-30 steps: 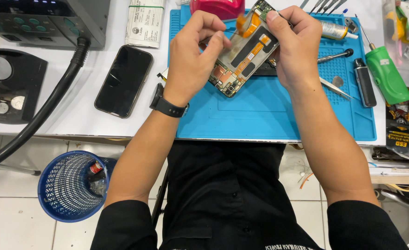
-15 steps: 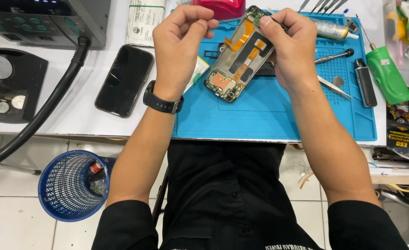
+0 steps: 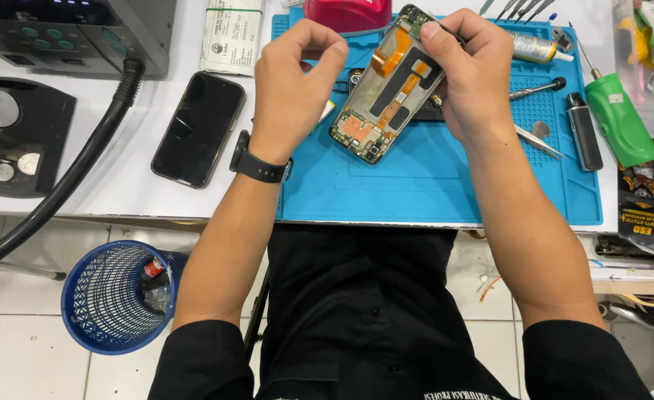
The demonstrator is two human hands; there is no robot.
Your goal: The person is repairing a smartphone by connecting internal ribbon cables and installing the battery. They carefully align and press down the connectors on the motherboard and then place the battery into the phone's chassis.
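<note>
Here the right hand [image 3: 469, 70] holds an opened phone [image 3: 386, 85] by its top end, tilted above the blue mat [image 3: 431, 189], its orange strips and small green board showing. The left hand [image 3: 294, 78] is just beside it, fingers pinched together, not touching. A black phone [image 3: 198, 127] lies on the white table [image 3: 142, 194].

Opened phone [image 3: 384, 89] above mat [image 3: 416, 185]; intact phone [image 3: 198, 127] left; bin [image 3: 112, 296] below.
</note>
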